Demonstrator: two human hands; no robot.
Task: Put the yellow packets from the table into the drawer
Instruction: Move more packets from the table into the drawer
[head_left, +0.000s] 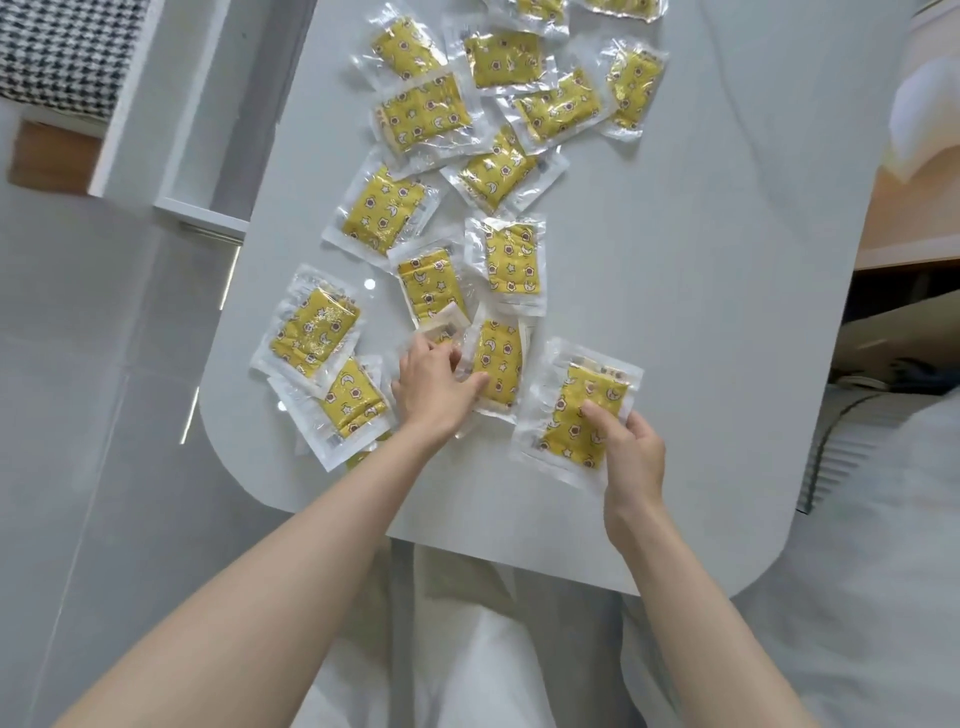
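Several yellow packets in clear wrappers, printed with stars and moons, lie scattered over the white table (675, 260). My left hand (434, 382) grips the left edge of one packet (498, 366) near the table's front, thumb on top of it. My right hand (631, 449) holds another packet (579, 415) by its lower right corner, thumb pressed on its yellow face. Two overlapping packets (317, 332) lie to the left of my left hand. An open white drawer (208, 171) shows at the table's left, beyond its edge.
A black-and-white checked fabric (67, 52) lies at the upper left. A wooden surface (914, 208) and dark clutter sit to the right of the table. My lap in light trousers is below the table's near edge.
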